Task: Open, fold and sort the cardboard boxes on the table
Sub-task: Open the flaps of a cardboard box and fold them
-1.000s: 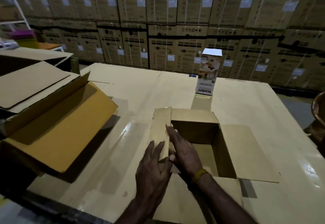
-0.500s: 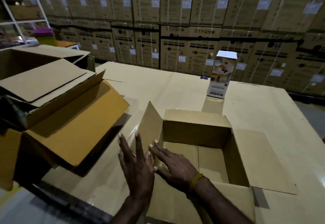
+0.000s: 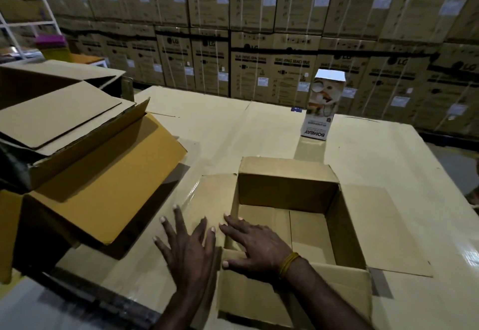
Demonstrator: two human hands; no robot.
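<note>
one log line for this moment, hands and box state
left hand: open, flat on left flap | right hand: open, at box near-left corner | flaps: spread out | box: empty

place: warehouse | evidence: wall of stacked washing-machine cartons (image 3: 272, 76) behind cardboard-covered table (image 3: 363, 164)

Dim light; wall of stacked cartons (image 3: 272, 44) behind table (image 3: 375, 174); white rack (image 3: 39, 6) far left.

A wall of stacked LG washing machine cartons (image 3: 272, 76) was seen out back, a white printed Bombay carton (image 3: 322, 108) was stood upside down on the desk (image 3: 388, 164), plus a white rack (image 3: 28, 19) far left.
</note>
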